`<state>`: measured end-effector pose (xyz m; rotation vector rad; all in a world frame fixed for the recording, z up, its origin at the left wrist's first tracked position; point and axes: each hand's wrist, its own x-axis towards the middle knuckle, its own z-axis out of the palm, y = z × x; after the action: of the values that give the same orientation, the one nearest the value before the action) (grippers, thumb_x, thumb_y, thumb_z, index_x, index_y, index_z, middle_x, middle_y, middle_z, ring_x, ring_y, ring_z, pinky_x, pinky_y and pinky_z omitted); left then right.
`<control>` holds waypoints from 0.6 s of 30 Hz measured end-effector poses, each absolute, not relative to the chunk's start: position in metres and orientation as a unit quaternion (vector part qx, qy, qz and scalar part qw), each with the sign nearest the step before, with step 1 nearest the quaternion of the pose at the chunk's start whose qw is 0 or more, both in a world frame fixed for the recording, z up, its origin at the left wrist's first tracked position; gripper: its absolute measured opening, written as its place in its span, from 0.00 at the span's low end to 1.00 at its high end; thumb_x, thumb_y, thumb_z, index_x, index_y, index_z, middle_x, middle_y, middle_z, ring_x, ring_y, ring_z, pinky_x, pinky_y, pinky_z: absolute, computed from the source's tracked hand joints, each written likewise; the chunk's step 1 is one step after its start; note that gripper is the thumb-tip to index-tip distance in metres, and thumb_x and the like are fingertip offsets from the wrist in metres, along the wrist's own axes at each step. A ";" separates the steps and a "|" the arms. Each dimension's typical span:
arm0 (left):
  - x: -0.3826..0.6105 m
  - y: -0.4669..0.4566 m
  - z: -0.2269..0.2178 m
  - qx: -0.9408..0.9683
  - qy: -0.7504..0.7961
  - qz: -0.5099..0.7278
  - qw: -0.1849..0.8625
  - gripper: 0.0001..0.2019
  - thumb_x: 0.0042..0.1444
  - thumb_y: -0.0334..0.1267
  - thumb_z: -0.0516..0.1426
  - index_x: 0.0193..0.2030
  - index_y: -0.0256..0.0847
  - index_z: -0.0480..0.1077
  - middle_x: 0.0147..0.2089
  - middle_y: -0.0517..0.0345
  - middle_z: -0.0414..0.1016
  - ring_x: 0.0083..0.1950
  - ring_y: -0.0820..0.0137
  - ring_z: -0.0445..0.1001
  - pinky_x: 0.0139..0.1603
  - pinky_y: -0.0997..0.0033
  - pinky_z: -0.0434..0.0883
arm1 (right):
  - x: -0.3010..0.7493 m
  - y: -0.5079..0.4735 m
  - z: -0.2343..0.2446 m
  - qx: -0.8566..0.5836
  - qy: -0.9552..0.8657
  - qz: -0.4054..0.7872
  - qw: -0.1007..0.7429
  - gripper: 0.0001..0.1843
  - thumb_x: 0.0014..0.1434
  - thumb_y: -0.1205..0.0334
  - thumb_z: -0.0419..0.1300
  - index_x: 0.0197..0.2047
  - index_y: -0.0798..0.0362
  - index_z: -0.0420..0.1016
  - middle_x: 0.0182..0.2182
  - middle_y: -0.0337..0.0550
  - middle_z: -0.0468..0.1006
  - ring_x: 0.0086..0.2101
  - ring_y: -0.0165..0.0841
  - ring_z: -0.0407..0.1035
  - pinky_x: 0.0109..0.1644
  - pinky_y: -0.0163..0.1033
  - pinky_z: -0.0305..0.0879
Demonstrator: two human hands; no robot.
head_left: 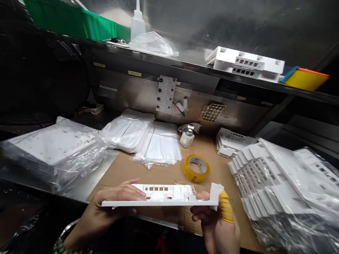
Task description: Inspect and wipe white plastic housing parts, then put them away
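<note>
A white plastic housing panel with a row of small square cut-outs is held nearly level above the front of the bench. My left hand grips its left end, fingers on top, with a beaded bracelet at the wrist. At the right end, my right hand is closed on the panel, a yellow finger cot covering the thumb. A small white upright piece shows by that thumb; whether it belongs to the panel I cannot tell. Beyond the panel lies a roll of yellow tape.
Stacked housings in clear plastic stand at right and left. Behind are clear bags, a pump bottle and more housings. The shelf above holds a green bin, a nozzle bottle and housings.
</note>
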<state>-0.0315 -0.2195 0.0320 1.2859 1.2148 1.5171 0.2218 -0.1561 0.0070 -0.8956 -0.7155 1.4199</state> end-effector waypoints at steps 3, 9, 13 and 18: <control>-0.034 -0.219 0.031 0.523 0.473 0.577 0.413 0.06 0.52 0.45 0.71 0.31 0.47 0.85 0.33 0.48 0.85 0.41 0.52 0.83 0.74 0.44 0.59 | 0.223 -0.155 0.005 -0.403 -0.284 0.628 0.602 0.22 0.53 0.43 0.71 0.33 0.55 0.82 0.28 0.42 0.82 0.23 0.31 0.74 0.23 0.33 0.73; -0.041 -0.219 0.028 0.545 0.465 0.567 0.405 0.07 0.54 0.47 0.70 0.33 0.47 0.85 0.34 0.49 0.86 0.43 0.52 0.83 0.73 0.43 0.57 | 0.224 -0.154 0.002 -0.419 -0.245 0.647 0.589 0.22 0.54 0.41 0.70 0.29 0.55 0.81 0.26 0.41 0.79 0.23 0.30 0.71 0.25 0.33 0.71; -0.037 -0.219 0.017 0.543 0.428 0.605 0.394 0.26 0.47 0.68 0.65 0.35 0.46 0.85 0.46 0.44 0.85 0.65 0.45 0.72 0.76 0.45 0.51 | 0.223 -0.155 -0.001 -0.413 -0.249 0.610 0.629 0.23 0.62 0.45 0.62 0.24 0.53 0.78 0.20 0.39 0.74 0.22 0.31 0.70 0.27 0.35 0.72; -0.021 -0.211 0.011 0.132 0.341 0.760 0.537 0.33 0.59 0.68 0.56 0.66 0.54 0.69 0.73 0.56 0.66 0.76 0.56 0.58 0.71 0.57 0.64 | 0.220 -0.159 -0.004 -0.402 -0.343 0.528 0.665 0.31 0.67 0.45 0.51 0.16 0.50 0.70 0.17 0.42 0.69 0.26 0.37 0.73 0.34 0.44 0.73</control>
<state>-0.0215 -0.2113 0.0111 0.3148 0.8109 1.8095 0.2196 -0.1589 -0.0044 -0.9085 -0.7740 1.1933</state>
